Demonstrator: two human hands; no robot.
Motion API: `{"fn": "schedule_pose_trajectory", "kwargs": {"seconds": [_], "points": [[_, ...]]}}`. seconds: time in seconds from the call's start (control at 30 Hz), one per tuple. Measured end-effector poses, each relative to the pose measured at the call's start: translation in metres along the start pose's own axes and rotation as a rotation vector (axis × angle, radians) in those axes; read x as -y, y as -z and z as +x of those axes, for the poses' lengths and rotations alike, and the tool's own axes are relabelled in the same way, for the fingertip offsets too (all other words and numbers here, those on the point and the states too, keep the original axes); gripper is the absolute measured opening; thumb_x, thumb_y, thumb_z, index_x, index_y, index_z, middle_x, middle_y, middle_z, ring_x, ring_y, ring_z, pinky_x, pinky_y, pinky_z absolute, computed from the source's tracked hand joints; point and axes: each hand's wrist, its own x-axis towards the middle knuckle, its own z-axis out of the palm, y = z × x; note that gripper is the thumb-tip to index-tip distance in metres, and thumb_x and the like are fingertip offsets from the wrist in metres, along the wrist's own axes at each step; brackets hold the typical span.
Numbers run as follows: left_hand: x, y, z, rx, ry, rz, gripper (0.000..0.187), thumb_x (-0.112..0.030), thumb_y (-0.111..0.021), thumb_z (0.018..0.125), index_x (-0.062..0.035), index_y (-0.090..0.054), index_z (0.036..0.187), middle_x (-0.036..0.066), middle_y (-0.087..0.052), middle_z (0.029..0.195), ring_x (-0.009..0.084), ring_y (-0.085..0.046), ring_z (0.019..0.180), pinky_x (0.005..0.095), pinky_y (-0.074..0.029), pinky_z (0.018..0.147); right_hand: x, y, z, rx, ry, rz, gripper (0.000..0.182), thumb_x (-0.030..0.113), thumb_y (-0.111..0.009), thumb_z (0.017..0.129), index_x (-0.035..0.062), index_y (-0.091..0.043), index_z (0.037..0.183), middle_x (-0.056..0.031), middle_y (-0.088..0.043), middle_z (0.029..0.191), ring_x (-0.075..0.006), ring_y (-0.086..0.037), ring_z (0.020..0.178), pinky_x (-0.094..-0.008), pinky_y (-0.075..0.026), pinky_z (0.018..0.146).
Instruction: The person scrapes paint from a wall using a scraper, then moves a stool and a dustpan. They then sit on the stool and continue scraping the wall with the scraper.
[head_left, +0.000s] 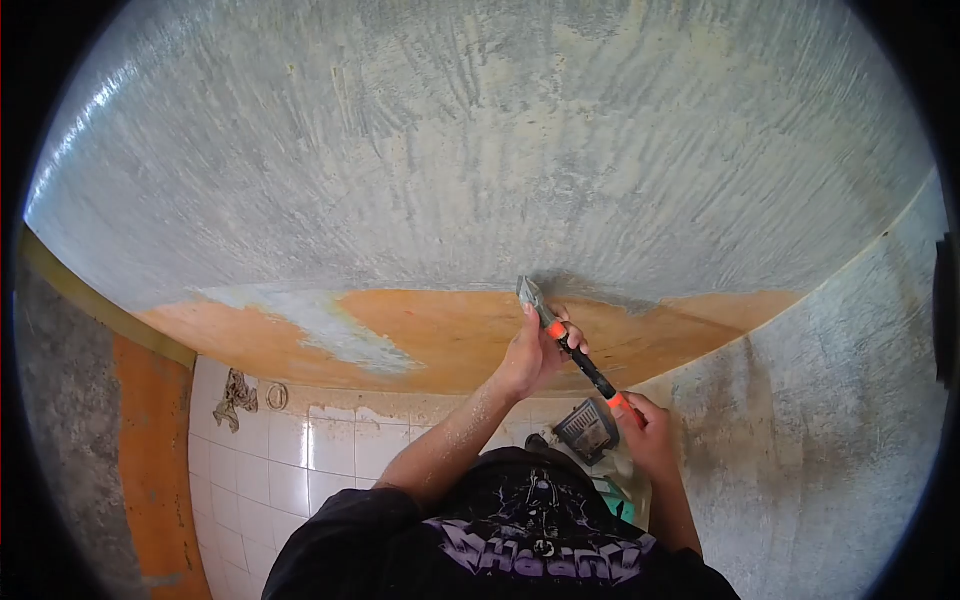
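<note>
- The scraper (583, 363), a metal head on a black and orange handle, slants in front of the wall, its tip at the line where grey meets orange; whether it touches there I cannot tell.
- The left hand (537, 358) is wrapped around it just below the head, thumb laid along the metal.
- The right hand (647, 430) is clamped on the orange lower end of the handle.
- A slip of the head could nick the left thumb, I judge, since it lies so near the metal (a lower hold would spare it).
- Too steep an angle or a hard push might gouge the wall; loose dust, like the pale specks on the left forearm (450, 440), could reach the eyes or make the grip slick.
- The grey coat (450, 170) looks streaky and rough; below it runs an orange band (480, 335) with a ragged upper edge and a pale patch.
- White floor tiles (255, 455) lie below, with a crumpled brownish thing (236, 398) near the wall.
- A dark grated object (587, 432) sits beside the right hand in view; a stained side wall (800, 420) rises to the right.
</note>
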Motion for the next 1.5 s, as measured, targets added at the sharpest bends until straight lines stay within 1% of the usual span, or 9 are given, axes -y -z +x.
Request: {"fn": "schedule_pose_trajectory", "kwargs": {"seconds": [0.33, 0.5, 0.6, 0.8, 0.97, 1.07, 1.27, 1.33, 1.5], "points": [[-0.003, -0.005, -0.002, -0.004, 0.052, -0.026, 0.061, -0.07, -0.024, 0.096, -0.014, -0.047, 0.108, 0.006, -0.053, 0.085, 0.0274, -0.056, 0.093, 0.045, -0.042, 0.092, 0.023, -0.001, -0.003, -0.007, -0.066, -0.009, 0.03, 0.021, -0.068, 0.092, -0.0006, -0.068, 0.114, 0.0002, -0.063, 0.076, -0.0047, -0.052, 0.065, -0.0223, -0.042, 0.059], [-0.002, 0.003, 0.001, 0.074, 0.01, -0.041, 0.062, -0.07, -0.026, 0.095, -0.014, -0.047, 0.109, 0.005, -0.053, 0.086, 0.0271, -0.056, 0.093, 0.0446, -0.042, 0.092, -0.003, -0.009, -0.006, -0.053, -0.067, 0.007, 0.029, 0.021, -0.068, 0.092, -0.0014, -0.068, 0.112, 0.0022, -0.061, 0.073, -0.0051, -0.05, 0.063, -0.0229, -0.041, 0.058], [-0.004, -0.016, -0.001, -0.049, 0.096, -0.022, 0.063, -0.072, -0.026, 0.094, -0.0138, -0.046, 0.109, 0.005, -0.051, 0.082, 0.0263, -0.055, 0.089, 0.0453, -0.043, 0.091, 0.004, 0.0, -0.005, -0.055, -0.114, 0.075, 0.029, 0.022, -0.069, 0.092, -0.001, -0.069, 0.11, 0.0022, -0.058, 0.069, -0.0053, -0.048, 0.062, -0.024, -0.04, 0.057], [-0.019, 0.013, -0.006, -0.036, -0.111, 0.002, 0.066, -0.074, -0.025, 0.093, -0.0138, -0.046, 0.109, 0.005, -0.049, 0.077, 0.026, -0.054, 0.083, 0.0472, -0.045, 0.088, 0.01, -0.026, 0.01, -0.016, 0.02, 0.029, 0.028, 0.023, -0.069, 0.092, -0.0008, -0.069, 0.108, -0.0017, -0.059, 0.068, -0.0063, -0.049, 0.061, -0.0248, -0.041, 0.057], [-0.018, 0.005, -0.007, -0.039, -0.034, 0.01, 0.066, -0.074, -0.024, 0.093, -0.0141, -0.047, 0.109, 0.006, -0.053, 0.082, 0.0262, -0.055, 0.09, 0.0466, -0.043, 0.092, 0.014, -0.013, 0.005, -0.053, -0.019, 0.04, 0.029, 0.023, -0.07, 0.092, -0.0019, -0.069, 0.107, -0.0005, -0.062, 0.071, -0.0053, -0.052, 0.065, -0.0237, -0.044, 0.059], [-0.022, -0.009, -0.009, -0.058, 0.07, 0.014, 0.065, -0.072, -0.025, 0.094, -0.0139, -0.047, 0.11, 0.007, -0.055, 0.086, 0.0271, -0.056, 0.094, 0.0461, -0.043, 0.093, 0.01, -0.006, 0.002, -0.071, -0.067, 0.13, 0.028, 0.019, -0.069, 0.092, -0.0025, -0.067, 0.11, 0.0047, -0.053, 0.066, -0.0016, -0.04, 0.056, -0.0206, -0.031, 0.05], [-0.028, 0.021, -0.012, 0.057, -0.081, -0.008, 0.063, -0.07, -0.024, 0.096, -0.0142, -0.049, 0.109, 0.008, -0.056, 0.089, 0.0281, -0.055, 0.098, 0.0471, -0.042, 0.095, 0.051, -0.021, 0.006, -0.005, -0.028, -0.128, 0.03, 0.023, -0.071, 0.091, -0.0016, -0.069, 0.108, 0.0007, -0.061, 0.07, -0.0037, -0.049, 0.06, -0.0233, -0.039, 0.055], [-0.033, 0.022, -0.014, 0.055, -0.089, -0.006, 0.062, -0.07, -0.024, 0.096, -0.0146, -0.05, 0.108, 0.008, -0.056, 0.088, 0.0282, -0.055, 0.098, 0.0478, -0.043, 0.094, 0.026, -0.026, 0.009, -0.031, 0.003, -0.014, 0.03, 0.022, -0.071, 0.091, -0.0018, -0.068, 0.11, 0.0018, -0.059, 0.068, -0.0036, -0.048, 0.058, -0.0229, -0.038, 0.054], [-0.02, -0.002, -0.008, 0.053, 0.084, -0.041, 0.063, -0.07, -0.022, 0.096, -0.0142, -0.049, 0.108, 0.008, -0.057, 0.094, 0.029, -0.056, 0.104, 0.0498, -0.042, 0.098, 0.013, -0.003, -0.001, -0.075, -0.026, 0.088, 0.028, 0.019, -0.069, 0.093, -0.0017, -0.066, 0.111, 0.0054, -0.053, 0.066, -0.0013, -0.043, 0.056, -0.0209, -0.032, 0.05]]}}
